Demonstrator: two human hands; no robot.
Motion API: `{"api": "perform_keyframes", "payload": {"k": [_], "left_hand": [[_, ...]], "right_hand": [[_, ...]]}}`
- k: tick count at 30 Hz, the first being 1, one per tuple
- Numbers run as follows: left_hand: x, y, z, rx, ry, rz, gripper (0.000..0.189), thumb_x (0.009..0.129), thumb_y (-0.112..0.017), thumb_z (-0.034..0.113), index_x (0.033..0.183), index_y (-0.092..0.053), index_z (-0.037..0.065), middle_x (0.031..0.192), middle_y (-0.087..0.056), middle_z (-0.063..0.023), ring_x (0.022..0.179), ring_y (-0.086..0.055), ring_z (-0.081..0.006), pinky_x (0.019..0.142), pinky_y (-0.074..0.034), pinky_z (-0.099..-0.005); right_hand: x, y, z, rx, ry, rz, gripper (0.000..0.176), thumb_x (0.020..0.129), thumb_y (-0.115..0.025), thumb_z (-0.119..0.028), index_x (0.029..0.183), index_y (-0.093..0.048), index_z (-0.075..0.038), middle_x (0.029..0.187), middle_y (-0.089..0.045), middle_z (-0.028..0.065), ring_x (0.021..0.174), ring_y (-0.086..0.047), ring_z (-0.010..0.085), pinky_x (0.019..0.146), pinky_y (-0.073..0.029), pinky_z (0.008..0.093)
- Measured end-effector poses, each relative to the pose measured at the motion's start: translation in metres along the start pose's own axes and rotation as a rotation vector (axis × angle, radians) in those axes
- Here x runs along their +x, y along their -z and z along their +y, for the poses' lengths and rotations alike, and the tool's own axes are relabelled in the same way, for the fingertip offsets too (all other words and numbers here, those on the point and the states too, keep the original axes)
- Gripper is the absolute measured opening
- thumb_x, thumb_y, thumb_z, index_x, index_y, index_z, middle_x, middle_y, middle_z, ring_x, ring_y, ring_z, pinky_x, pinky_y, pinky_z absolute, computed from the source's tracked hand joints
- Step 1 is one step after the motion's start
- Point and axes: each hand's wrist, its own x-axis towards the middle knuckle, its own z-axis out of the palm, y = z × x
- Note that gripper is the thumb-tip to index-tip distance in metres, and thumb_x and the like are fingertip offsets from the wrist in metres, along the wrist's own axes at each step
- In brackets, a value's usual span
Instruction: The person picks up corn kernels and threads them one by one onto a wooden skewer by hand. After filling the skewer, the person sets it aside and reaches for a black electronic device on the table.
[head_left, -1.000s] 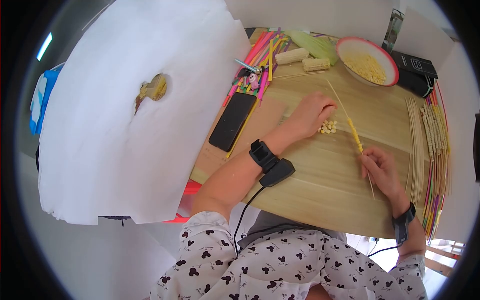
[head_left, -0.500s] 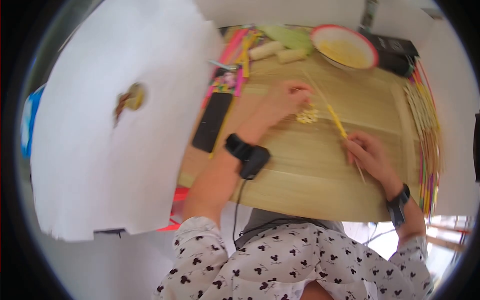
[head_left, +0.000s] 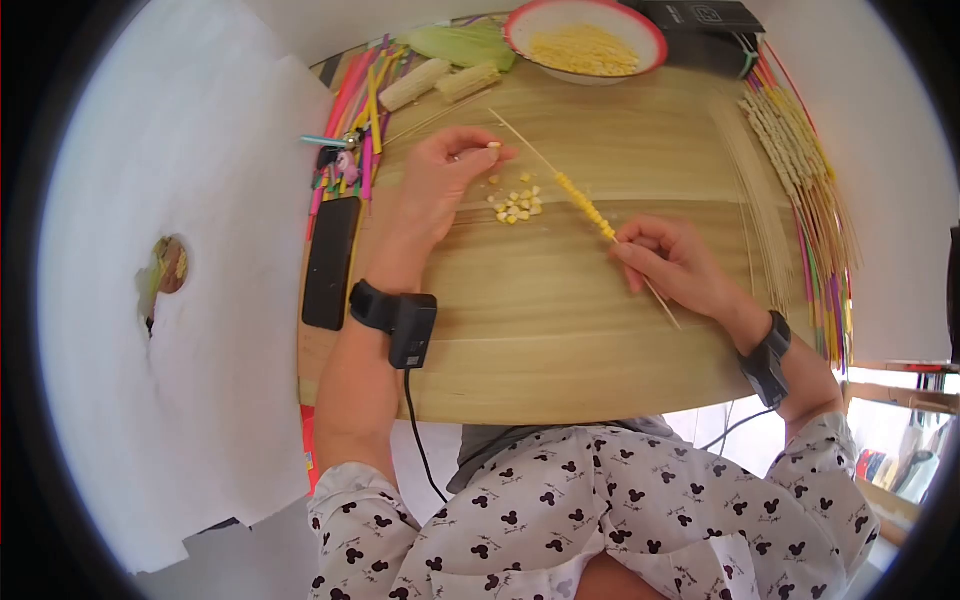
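Observation:
My right hand [head_left: 672, 265] pinches a thin wooden skewer [head_left: 527, 141] near its lower end. Yellow corn kernels [head_left: 584, 205] are threaded in a row along the skewer's middle, and its bare upper end slants up to the left. Between the thumb and finger of my left hand [head_left: 448, 175] is a single corn kernel [head_left: 494, 146], a little left of the skewer. Below that hand, a small pile of loose kernels [head_left: 517, 207] lies on the wooden table [head_left: 560, 340].
A red-rimmed bowl [head_left: 655, 62] of kernels stands at the back, with stripped cobs [head_left: 415, 84] and a green husk [head_left: 462, 45] to its left. A phone [head_left: 332, 262] lies at the left edge. Bundled kernel-covered skewers [head_left: 790, 140] and bare sticks [head_left: 765, 210] line the right side.
My view has turned, so the table appears farther left. My left hand has lifted from the kernel pile with one kernel. The right hand still holds the skewer.

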Motion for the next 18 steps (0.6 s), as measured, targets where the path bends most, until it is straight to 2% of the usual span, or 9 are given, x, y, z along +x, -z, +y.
{"api": "perform_keyframes", "payload": {"k": [3,7,10,18], "left_hand": [[0.001,0.004,-0.004,-0.021,-0.006,0.052,0.016,0.087,-0.064,0.009,0.101,-0.062,0.000,0.092,-0.069,-0.0100,0.085,-0.063,-0.0142,0.079,-0.049,-0.0267],[0.005,0.009,-0.011,-0.112,-0.108,0.184,0.012,0.084,-0.068,0.008,0.094,-0.064,0.002,0.082,-0.066,-0.0049,0.076,-0.064,-0.0126,0.069,-0.050,-0.0251],[0.006,0.010,-0.010,-0.207,-0.120,0.190,0.012,0.083,-0.069,0.005,0.094,-0.064,0.003,0.083,-0.067,-0.0048,0.073,-0.064,-0.0126,0.069,-0.050,-0.0248],[0.006,0.009,-0.006,-0.226,-0.127,0.251,0.013,0.083,-0.068,0.003,0.095,-0.063,0.001,0.085,-0.068,-0.0069,0.075,-0.066,-0.0133,0.069,-0.050,-0.0250]], "right_hand": [[0.000,-0.003,0.007,-0.024,0.000,0.026,0.015,0.097,-0.055,-0.018,0.090,-0.058,-0.006,0.062,-0.054,-0.0042,0.054,-0.045,0.0005,0.047,-0.030,0.0182],[-0.005,-0.006,-0.001,-0.071,-0.077,0.034,0.015,0.097,-0.055,-0.018,0.090,-0.059,-0.005,0.059,-0.055,-0.0028,0.047,-0.041,0.0006,0.042,-0.028,0.0184],[-0.006,-0.009,-0.006,-0.040,-0.073,0.032,0.014,0.097,-0.055,-0.016,0.091,-0.059,-0.004,0.059,-0.056,-0.0019,0.046,-0.040,0.0006,0.041,-0.028,0.0180],[-0.007,-0.010,-0.008,-0.039,-0.091,0.007,0.013,0.097,-0.054,-0.014,0.092,-0.059,-0.003,0.059,-0.056,-0.0012,0.046,-0.041,0.0005,0.042,-0.028,0.0181]]}}
